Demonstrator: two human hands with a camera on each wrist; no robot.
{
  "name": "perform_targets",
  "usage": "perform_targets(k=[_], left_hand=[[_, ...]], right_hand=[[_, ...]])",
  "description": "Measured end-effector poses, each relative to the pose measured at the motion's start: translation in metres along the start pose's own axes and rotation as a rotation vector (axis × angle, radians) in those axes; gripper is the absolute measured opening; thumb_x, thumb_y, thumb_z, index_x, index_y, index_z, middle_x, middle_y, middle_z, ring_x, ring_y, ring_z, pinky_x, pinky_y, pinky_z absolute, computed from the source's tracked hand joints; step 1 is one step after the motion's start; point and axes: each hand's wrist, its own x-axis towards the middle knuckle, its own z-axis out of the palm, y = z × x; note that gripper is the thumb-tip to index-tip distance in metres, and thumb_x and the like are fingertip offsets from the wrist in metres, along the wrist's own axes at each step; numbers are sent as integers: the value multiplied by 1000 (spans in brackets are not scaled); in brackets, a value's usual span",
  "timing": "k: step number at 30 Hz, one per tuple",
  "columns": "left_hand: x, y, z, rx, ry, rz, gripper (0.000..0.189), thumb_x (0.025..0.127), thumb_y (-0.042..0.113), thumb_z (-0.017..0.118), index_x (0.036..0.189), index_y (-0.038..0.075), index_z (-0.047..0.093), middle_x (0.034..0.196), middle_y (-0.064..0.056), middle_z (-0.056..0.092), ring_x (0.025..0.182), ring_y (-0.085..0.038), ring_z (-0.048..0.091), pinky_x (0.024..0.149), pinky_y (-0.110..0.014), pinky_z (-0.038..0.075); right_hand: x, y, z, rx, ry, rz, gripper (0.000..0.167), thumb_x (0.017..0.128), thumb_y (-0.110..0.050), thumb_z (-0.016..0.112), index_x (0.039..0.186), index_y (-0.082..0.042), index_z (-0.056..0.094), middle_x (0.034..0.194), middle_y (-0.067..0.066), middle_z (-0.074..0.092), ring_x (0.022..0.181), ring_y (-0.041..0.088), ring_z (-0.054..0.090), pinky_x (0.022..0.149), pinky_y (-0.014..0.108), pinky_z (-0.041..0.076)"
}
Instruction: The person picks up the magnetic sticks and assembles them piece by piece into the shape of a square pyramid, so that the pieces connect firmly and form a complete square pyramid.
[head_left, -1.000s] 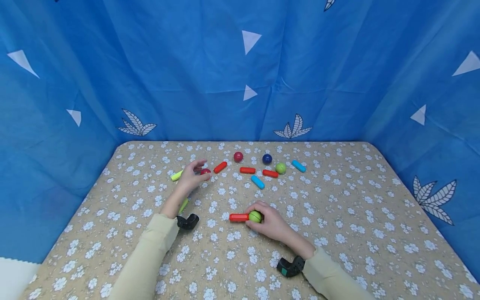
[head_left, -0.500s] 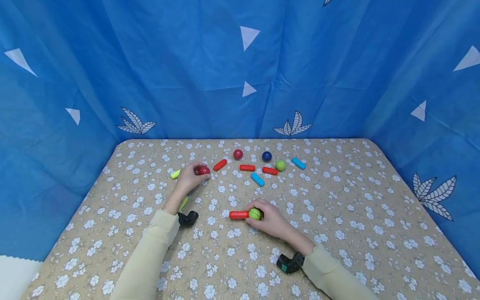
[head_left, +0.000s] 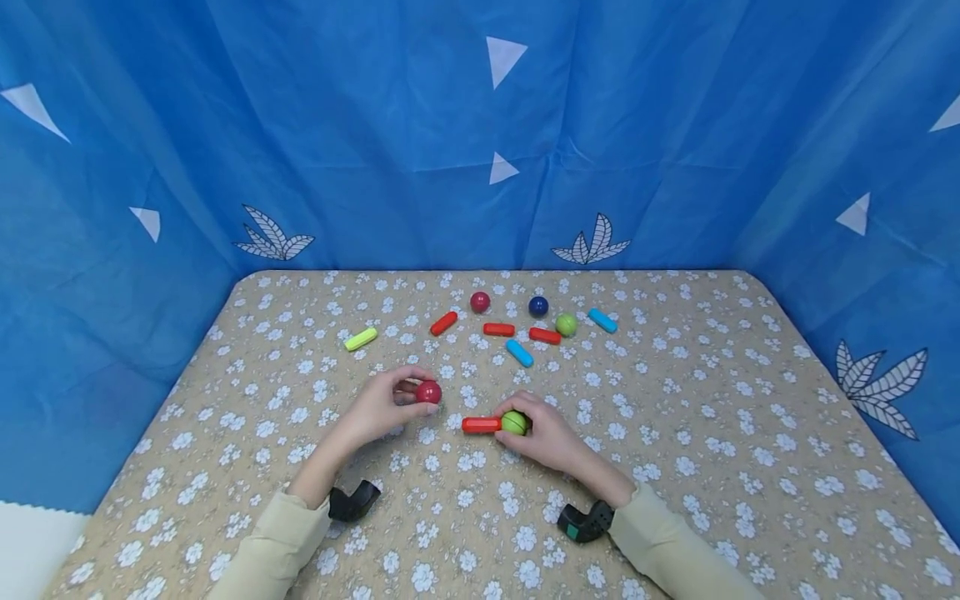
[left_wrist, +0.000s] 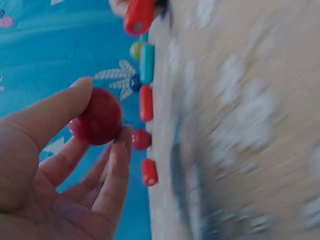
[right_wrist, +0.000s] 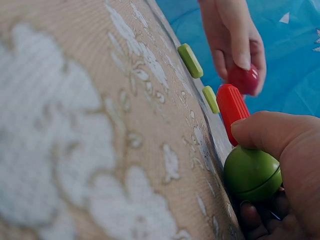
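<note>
My left hand (head_left: 386, 407) pinches a glossy red ball (head_left: 429, 392) between thumb and fingertips. In the left wrist view that ball (left_wrist: 100, 117) is held up, with curtain behind it. To the right, my right hand (head_left: 553, 437) grips a green ball (head_left: 514, 422) marked by a dark seam line. A red ribbed rod (head_left: 481, 425) points left from the green ball, its end against it. In the right wrist view my thumb lies over the joint of the rod (right_wrist: 232, 107) and the ball (right_wrist: 250, 172). The red ball is left of the rod's free end, apart from it in the head view.
Farther back lie several red rods (head_left: 498, 330), blue rods (head_left: 519, 352), another red ball (head_left: 480, 302), a navy ball (head_left: 538, 307) and a green ball (head_left: 566, 324). A yellow-green rod (head_left: 361, 339) lies back left. A blue curtain (head_left: 420, 125) encloses the flowered table (head_left: 675, 400).
My left hand has closed its fingers on the red ball and brought it nearer and slightly right, toward the red rod. The right hand has stayed almost still. My left arm now hides one yellow-green rod.
</note>
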Motion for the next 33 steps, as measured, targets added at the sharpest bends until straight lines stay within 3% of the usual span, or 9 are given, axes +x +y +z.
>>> perform_targets(k=[4,8,16,22,27,33], left_hand=[[-7,-4,10,-55,-82,10,37,75,3,77,108,0,61,102,-10,60,91,-23,62,77,-26,51],[-7,-10,19,-52,-131,45,36,76,7,78,108,0,63,99,-7,63,90,-20,61,77,-27,51],[-9,-18,29,-32,-140,46,36,76,13,79,108,4,65,95,-1,63,86,-16,59,74,-27,51],[-10,-18,29,-39,-104,61,35,75,12,79,107,4,66,95,-2,64,84,-17,60,72,-27,51],[-11,-18,29,-44,-91,54,35,76,12,78,108,4,66,97,-3,64,84,-17,60,71,-27,51],[-11,-18,30,-58,-90,29,36,77,13,78,110,4,66,97,-3,64,83,-17,60,72,-27,51]], right_hand=[[0,0,0,-6,7,0,22,79,-12,75,97,-18,65,95,-8,56,82,11,52,70,29,47],[-1,1,0,-11,15,3,22,79,-12,76,96,-18,65,95,-8,57,82,11,52,70,29,47],[1,-2,-1,-20,9,21,20,80,-11,75,96,-17,65,95,-7,56,83,12,52,71,30,46],[3,-4,-2,2,5,4,21,80,-14,76,97,-16,65,95,-7,57,83,12,52,71,29,47],[3,1,-11,43,-92,-7,29,81,-23,75,107,-17,65,104,-6,59,89,13,53,76,30,46],[2,10,-31,170,-255,42,40,86,-18,70,124,-14,59,120,-3,56,99,14,55,84,32,47]])
